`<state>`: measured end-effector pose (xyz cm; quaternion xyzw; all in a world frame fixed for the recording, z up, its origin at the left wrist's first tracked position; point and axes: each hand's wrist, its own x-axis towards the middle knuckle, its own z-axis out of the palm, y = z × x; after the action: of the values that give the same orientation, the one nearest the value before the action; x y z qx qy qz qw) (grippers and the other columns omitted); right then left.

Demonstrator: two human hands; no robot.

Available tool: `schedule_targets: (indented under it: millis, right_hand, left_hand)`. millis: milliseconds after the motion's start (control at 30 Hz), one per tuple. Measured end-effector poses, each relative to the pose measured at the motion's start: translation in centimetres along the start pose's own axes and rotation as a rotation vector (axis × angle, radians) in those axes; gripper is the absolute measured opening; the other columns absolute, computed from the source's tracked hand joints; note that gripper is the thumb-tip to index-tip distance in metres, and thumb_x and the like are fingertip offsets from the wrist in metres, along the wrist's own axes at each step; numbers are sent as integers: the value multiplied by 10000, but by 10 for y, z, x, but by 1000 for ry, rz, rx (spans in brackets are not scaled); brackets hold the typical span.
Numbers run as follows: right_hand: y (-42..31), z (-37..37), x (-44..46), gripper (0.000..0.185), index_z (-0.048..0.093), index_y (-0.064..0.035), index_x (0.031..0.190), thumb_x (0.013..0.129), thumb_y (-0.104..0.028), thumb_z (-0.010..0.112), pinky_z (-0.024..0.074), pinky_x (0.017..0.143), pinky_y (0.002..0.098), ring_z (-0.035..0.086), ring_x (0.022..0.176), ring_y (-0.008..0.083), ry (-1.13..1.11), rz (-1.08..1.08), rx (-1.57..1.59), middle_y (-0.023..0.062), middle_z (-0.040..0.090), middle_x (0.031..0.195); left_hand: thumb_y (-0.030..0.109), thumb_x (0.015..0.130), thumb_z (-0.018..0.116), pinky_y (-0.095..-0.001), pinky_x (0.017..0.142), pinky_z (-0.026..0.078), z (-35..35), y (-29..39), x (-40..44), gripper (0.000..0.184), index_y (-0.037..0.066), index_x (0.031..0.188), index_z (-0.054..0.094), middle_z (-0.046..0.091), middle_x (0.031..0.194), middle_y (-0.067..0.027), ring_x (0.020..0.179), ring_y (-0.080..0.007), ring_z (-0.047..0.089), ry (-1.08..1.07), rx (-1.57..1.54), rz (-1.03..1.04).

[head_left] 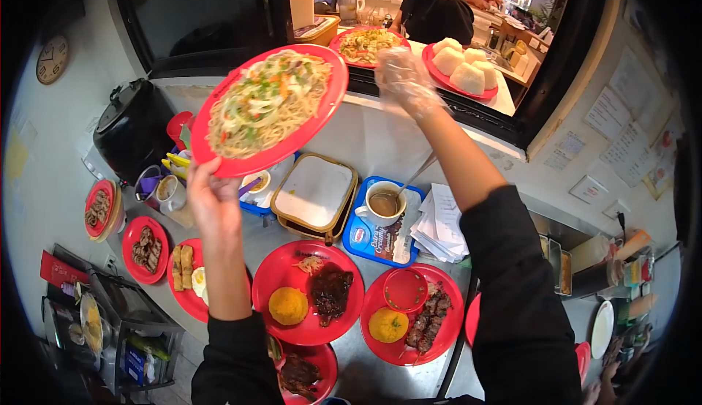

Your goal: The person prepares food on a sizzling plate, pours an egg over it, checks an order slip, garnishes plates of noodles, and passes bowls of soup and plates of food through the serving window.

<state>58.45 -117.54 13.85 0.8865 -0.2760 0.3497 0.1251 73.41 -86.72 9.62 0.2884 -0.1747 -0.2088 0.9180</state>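
My left hand (212,199) grips the lower rim of a red oval plate of noodles (270,105) topped with chopped vegetables, holding it tilted above the counter. My right hand (408,83), in a clear plastic glove, reaches up to the serving window. It is beside a second red plate of noodles (368,45) on the ledge; whether it touches that plate is unclear, and its fingers are blurred. To its right on the ledge is a red plate (486,92) with several molded mounds of white rice (467,78).
Red plates of meat and yellow rice (288,306) cover the steel counter (340,365). A cup with a spoon (382,206) stands on a blue lid (358,240), beside paper slips (441,226) and a lidded container (314,185). A person in black (436,17) is beyond the window.
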Motion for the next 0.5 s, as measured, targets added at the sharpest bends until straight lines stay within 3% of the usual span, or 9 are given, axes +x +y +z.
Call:
schedule_targets:
  millis: [33, 100, 167, 233, 300, 367, 500]
  right_hand:
    - [6, -21, -18, 90, 569, -87, 774, 741, -154, 519, 462, 644, 419, 576, 762, 308, 74, 4, 200, 134, 585, 796]
    - [8, -63, -49, 84, 560, -82, 784, 738, -144, 526, 453, 612, 419, 570, 731, 304, 95, -33, 11, 121, 582, 760]
    - [7, -111, -87, 71, 549, -64, 735, 734, -133, 536, 449, 610, 421, 574, 713, 302, 15, -12, 12, 124, 582, 718]
    - [4, -146, -129, 74, 589, -53, 739, 724, -120, 561, 460, 639, 408, 587, 732, 311, -27, 113, -37, 135, 599, 718]
    - [27, -158, -184, 151, 625, -40, 880, 754, -120, 607, 459, 685, 388, 581, 770, 299, -43, 148, 107, 145, 614, 812]
    - [27, -190, -225, 188, 628, -39, 919, 745, -111, 628, 465, 679, 369, 590, 763, 291, -121, 243, 67, 140, 624, 836]
    - [23, -245, -287, 183, 636, -18, 899, 730, -91, 628, 484, 701, 363, 609, 790, 292, -164, 431, 79, 157, 624, 822]
  left_hand:
    - [-30, 750, 508, -429, 786, 530, 9, -10, 0, 388, 23, 1130, 448, 565, 1078, -147, 962, -278, 587, 1, -16, -32]
    - [-30, 745, 510, -450, 753, 540, 26, -32, 0, 403, 22, 1137, 432, 563, 1066, -155, 940, -291, 593, -30, -51, -86]
    - [-36, 740, 511, -466, 723, 550, 45, -58, -1, 452, 24, 1167, 378, 549, 1057, -169, 916, -311, 596, -56, -81, -140]
    - [-47, 734, 511, -472, 698, 557, 69, -87, -4, 512, 39, 1201, 318, 520, 1069, -188, 902, -335, 593, -79, -140, -179]
    - [-62, 729, 508, -476, 684, 559, 92, -117, -8, 550, 62, 1218, 288, 497, 1082, -196, 884, -341, 591, -92, -207, -207]
    - [-71, 728, 504, -477, 681, 558, 114, -142, -15, 558, 73, 1220, 286, 490, 1083, -195, 869, -337, 592, -70, -222, -227]
    - [-90, 720, 503, -478, 708, 547, 147, -183, -23, 617, 100, 1237, 225, 426, 1134, -192, 916, -310, 560, 16, -238, -235]
